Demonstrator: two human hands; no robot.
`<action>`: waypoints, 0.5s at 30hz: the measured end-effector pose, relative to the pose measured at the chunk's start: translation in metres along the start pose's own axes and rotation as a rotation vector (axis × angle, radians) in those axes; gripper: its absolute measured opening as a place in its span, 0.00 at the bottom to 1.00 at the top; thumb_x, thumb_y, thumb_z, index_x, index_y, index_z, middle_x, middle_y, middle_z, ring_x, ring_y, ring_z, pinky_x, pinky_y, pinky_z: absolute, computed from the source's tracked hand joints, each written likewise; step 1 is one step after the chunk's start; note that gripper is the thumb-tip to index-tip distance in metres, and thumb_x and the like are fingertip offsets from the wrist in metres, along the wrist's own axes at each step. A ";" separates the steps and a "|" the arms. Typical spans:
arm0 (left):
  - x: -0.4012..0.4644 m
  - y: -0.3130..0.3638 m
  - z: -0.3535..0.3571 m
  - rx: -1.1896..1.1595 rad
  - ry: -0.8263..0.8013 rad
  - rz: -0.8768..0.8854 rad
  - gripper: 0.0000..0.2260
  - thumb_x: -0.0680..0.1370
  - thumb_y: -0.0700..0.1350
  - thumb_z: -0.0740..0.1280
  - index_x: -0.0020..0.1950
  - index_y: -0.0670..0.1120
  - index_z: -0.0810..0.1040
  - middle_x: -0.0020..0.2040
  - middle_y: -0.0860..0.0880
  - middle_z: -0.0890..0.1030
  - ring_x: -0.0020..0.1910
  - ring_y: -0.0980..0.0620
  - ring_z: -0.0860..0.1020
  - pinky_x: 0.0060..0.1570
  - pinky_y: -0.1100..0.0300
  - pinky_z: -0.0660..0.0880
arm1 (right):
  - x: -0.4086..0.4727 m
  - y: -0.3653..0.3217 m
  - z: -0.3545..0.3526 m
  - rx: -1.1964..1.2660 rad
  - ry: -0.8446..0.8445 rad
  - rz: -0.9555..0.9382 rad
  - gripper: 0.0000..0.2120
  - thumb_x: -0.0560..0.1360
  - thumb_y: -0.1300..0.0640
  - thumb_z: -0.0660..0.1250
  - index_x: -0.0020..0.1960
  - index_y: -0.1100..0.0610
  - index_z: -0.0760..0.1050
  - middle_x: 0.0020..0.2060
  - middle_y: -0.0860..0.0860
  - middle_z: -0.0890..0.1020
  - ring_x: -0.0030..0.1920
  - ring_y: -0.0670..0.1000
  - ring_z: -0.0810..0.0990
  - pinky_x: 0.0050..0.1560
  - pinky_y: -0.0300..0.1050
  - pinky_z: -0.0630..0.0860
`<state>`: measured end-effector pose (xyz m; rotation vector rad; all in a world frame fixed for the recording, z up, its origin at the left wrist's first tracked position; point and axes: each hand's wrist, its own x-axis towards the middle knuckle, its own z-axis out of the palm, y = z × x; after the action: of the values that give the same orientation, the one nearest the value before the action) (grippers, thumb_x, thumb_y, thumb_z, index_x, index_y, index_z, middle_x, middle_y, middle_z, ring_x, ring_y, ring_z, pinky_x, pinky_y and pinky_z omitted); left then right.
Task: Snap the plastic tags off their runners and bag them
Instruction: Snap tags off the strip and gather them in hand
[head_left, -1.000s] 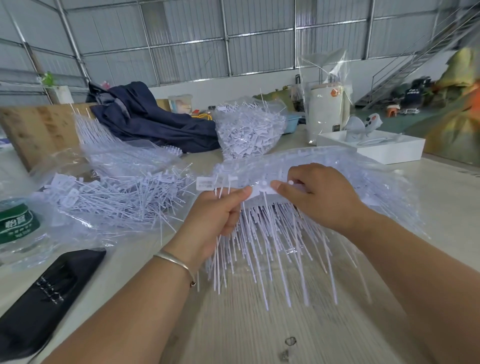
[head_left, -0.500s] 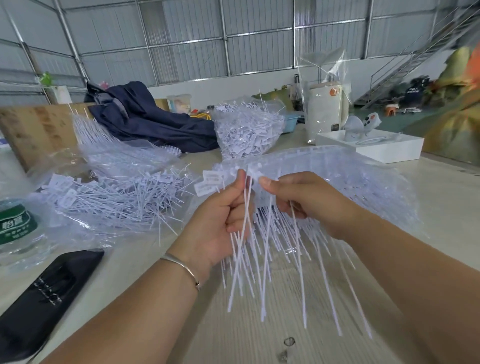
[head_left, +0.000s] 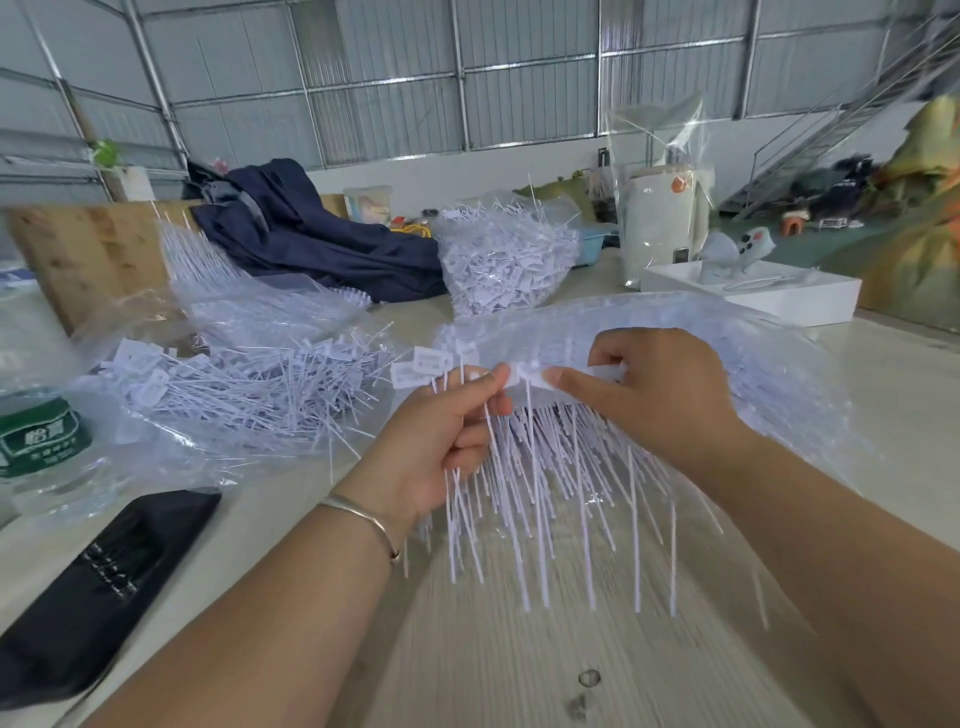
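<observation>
Pinching one tag (head_left: 530, 375) between left hand (head_left: 441, 441) and right hand (head_left: 660, 395), mid-table, on its runner strip (head_left: 649, 332). Heaps bagged already, left bag (head_left: 249, 384) and far bag (head_left: 506, 260); plenty left hanging.

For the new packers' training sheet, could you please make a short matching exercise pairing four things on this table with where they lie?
Things:
1. Dark jacket
2. Water bottle
3. White tray
4. Black case

Places:
A. Far right, beyond the hands
B. Near left corner, flat on the table
C. Far left, heaped against the wooden board
D. Left edge, green label, under clear plastic

Pairs: 1-C, 2-D, 3-A, 4-B
</observation>
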<state>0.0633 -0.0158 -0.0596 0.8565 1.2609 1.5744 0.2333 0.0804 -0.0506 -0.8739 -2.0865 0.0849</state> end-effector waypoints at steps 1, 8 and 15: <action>0.000 -0.001 0.000 0.048 0.035 0.020 0.08 0.76 0.46 0.71 0.42 0.46 0.74 0.30 0.52 0.76 0.20 0.60 0.58 0.17 0.68 0.53 | 0.000 0.000 0.000 -0.087 0.022 -0.048 0.24 0.71 0.33 0.65 0.33 0.53 0.70 0.25 0.46 0.70 0.28 0.49 0.69 0.42 0.46 0.65; -0.002 0.001 -0.002 0.192 0.136 0.138 0.09 0.74 0.47 0.73 0.38 0.43 0.79 0.23 0.52 0.67 0.20 0.56 0.57 0.19 0.67 0.54 | -0.001 -0.006 0.009 -0.241 -0.109 -0.085 0.21 0.78 0.37 0.56 0.51 0.52 0.77 0.39 0.49 0.74 0.45 0.53 0.75 0.46 0.47 0.64; -0.001 -0.004 0.000 0.250 0.064 0.112 0.09 0.75 0.48 0.72 0.39 0.44 0.80 0.22 0.52 0.64 0.20 0.55 0.57 0.20 0.68 0.54 | -0.006 -0.006 0.015 0.155 -0.327 -0.043 0.06 0.80 0.53 0.60 0.46 0.51 0.74 0.27 0.45 0.69 0.29 0.44 0.68 0.32 0.43 0.62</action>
<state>0.0646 -0.0168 -0.0631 1.0567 1.5005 1.5626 0.2210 0.0759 -0.0619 -0.7592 -2.3625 0.3844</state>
